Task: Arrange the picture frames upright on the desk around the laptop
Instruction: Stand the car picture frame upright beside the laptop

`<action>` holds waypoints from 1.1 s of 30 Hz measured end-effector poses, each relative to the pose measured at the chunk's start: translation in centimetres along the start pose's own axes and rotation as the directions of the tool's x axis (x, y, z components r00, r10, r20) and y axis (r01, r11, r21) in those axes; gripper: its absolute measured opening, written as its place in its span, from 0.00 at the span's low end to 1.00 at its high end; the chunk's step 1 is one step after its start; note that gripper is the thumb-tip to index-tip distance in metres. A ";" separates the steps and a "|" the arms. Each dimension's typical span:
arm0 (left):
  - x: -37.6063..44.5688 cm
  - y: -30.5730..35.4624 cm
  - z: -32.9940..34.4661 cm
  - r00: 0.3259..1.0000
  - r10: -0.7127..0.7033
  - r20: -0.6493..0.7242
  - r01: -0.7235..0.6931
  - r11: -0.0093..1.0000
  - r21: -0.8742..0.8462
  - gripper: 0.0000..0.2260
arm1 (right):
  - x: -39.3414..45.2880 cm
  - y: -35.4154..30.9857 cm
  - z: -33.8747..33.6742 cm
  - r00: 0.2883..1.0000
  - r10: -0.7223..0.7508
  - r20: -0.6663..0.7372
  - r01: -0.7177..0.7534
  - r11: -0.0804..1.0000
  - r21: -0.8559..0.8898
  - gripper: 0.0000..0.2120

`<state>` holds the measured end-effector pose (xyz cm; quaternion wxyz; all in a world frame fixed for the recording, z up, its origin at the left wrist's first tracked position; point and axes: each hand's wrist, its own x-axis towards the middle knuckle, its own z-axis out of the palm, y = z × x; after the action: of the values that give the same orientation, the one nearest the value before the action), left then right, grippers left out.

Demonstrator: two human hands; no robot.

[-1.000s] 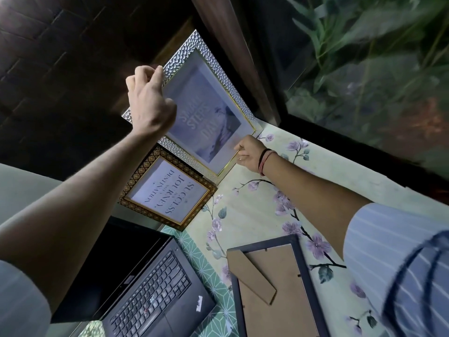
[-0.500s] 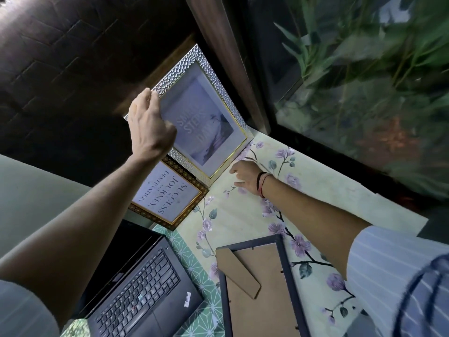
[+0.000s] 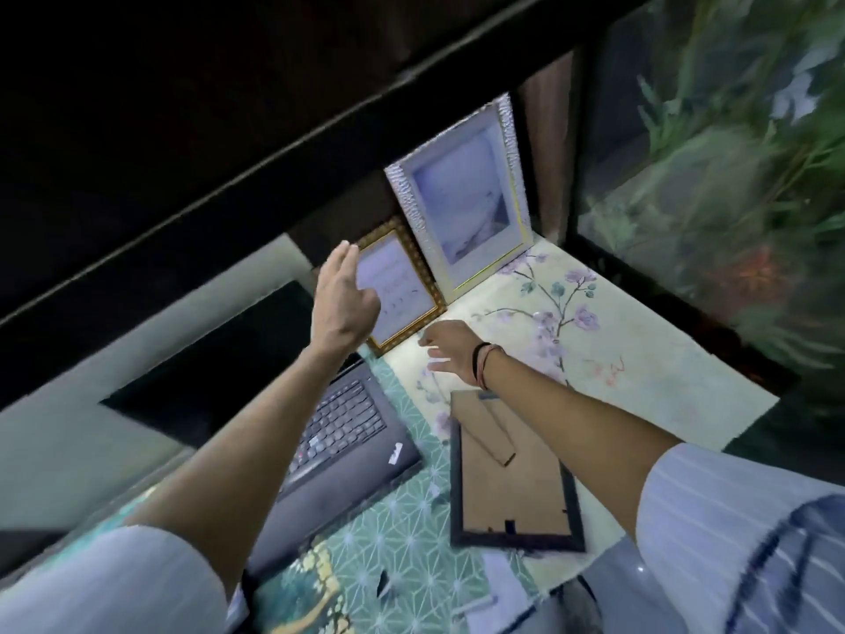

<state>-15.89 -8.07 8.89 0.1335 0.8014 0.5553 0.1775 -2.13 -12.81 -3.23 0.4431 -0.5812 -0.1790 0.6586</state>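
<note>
A large silver frame (image 3: 462, 199) stands upright in the far corner of the desk, leaning on the wall. A smaller gold frame (image 3: 400, 290) stands upright just left of it. My left hand (image 3: 343, 299) hovers open in front of the gold frame's left edge, holding nothing. My right hand (image 3: 450, 352) is open, low over the desk below the gold frame. A black frame (image 3: 514, 473) lies face down near me, its cardboard back and stand showing. The open black laptop (image 3: 338, 423) sits to its left, partly behind my left arm.
The desk (image 3: 640, 359) has a floral cover at the right and a green patterned mat (image 3: 402, 542) near me. A window with plants (image 3: 731, 153) borders the right side. A dark wall runs behind the frames.
Both hands have let go of the silver frame, which now stands on its own. My hands have drawn back toward me and the gold frame. The view has swung.
</note>
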 end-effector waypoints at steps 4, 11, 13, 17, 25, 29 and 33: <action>-7.9 -7.9 -3.4 0.993 -0.121 -0.009 0.120 0.989 -0.089 0.29 | -4.6 3.5 7.9 1.000 -0.006 0.000 0.006 0.989 -0.150 0.03; -24.6 -24.6 -8.1 0.907 -0.412 0.087 0.419 0.866 -0.274 0.24 | -11.2 12.9 23.1 0.995 0.078 0.066 -0.049 0.929 -0.367 0.01; -28.2 -27.6 -8.1 0.872 -0.478 0.103 0.483 0.811 -0.329 0.18 | -12.1 15.3 25.4 0.995 0.087 0.056 -0.054 0.899 -0.435 0.04; -34.8 -34.4 -8.8 0.757 -0.639 0.135 0.627 0.654 -0.423 0.24 | -13.5 19.8 31.9 0.984 0.147 0.105 -0.059 0.811 -0.582 0.07; -41.6 -45.2 -8.7 0.386 -0.921 0.057 0.868 0.342 -0.359 0.25 | -9.1 26.4 38.0 0.999 -0.013 0.052 0.051 0.519 -0.853 0.11; -43.6 -48.9 -7.9 0.206 -0.971 0.122 0.898 0.138 -0.418 0.26 | -8.4 26.8 39.1 0.997 -0.075 0.024 0.052 0.403 -0.914 0.11; -44.4 -50.8 -8.1 0.164 -0.970 0.178 0.830 0.038 -0.557 0.23 | -7.0 27.5 39.4 0.995 -0.095 0.001 0.036 0.373 -0.927 0.17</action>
<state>-76.43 -31.94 -10.73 0.3627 0.1566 0.8692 0.2974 -49.37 -22.27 -9.39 0.0732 -0.7389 -0.5275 0.4128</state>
